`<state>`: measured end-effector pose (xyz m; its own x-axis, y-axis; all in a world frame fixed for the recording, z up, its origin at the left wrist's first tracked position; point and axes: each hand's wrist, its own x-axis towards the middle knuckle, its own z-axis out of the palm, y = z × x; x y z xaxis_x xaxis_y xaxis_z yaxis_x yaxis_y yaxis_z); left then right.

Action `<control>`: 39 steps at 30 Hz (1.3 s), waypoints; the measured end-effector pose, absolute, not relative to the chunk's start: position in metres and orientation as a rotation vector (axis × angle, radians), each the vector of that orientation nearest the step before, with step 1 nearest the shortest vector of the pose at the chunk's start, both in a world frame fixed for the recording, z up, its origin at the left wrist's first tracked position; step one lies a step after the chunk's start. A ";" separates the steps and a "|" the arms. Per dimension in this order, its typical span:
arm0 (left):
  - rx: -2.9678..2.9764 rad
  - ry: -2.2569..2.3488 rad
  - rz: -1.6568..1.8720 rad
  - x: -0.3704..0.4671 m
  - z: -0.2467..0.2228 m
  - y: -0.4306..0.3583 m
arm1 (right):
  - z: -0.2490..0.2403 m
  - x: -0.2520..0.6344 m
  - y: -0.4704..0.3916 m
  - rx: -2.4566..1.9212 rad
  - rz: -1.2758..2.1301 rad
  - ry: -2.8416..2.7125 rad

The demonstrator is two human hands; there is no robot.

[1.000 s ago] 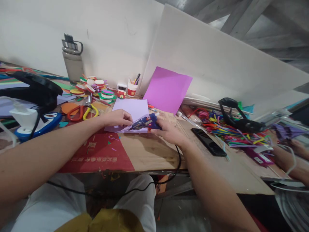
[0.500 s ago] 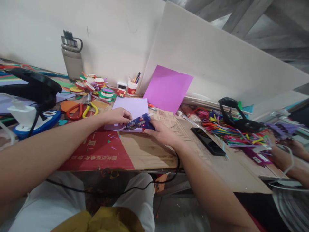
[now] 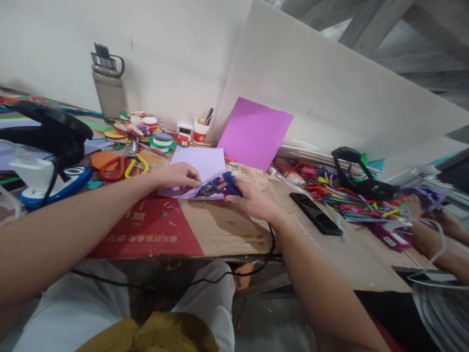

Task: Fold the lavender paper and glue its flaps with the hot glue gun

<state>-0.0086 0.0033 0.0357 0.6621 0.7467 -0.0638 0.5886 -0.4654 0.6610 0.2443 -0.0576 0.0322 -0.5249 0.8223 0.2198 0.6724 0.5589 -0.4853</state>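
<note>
glue gun: over paper's near edge, nozzle leftward | right hand: wrapped round handle, likely for aiming | left hand: fingers curled at paper, probably steadying it; grip unclear | cord: slack, apparently giving the gun play

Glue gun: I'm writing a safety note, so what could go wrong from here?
The glue gun has its nozzle close to the left hand; a slip might burn it. The black cord, drooping across the white trousers, could snag and tug the glue gun off line.
</note>
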 end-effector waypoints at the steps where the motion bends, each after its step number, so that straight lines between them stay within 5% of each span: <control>1: 2.206 1.024 0.312 -0.009 0.036 0.003 | 0.032 0.244 -0.058 -1.212 0.484 -2.369; 39: 2.239 1.003 0.316 -0.009 0.034 0.007 | 0.037 0.244 -0.065 -1.283 0.261 -2.375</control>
<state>-0.0090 0.0073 0.0336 0.6774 0.7343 -0.0450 0.5763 -0.4916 0.6529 0.2443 -0.0655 0.0369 -0.4819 0.8310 0.2778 0.7509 0.5551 -0.3579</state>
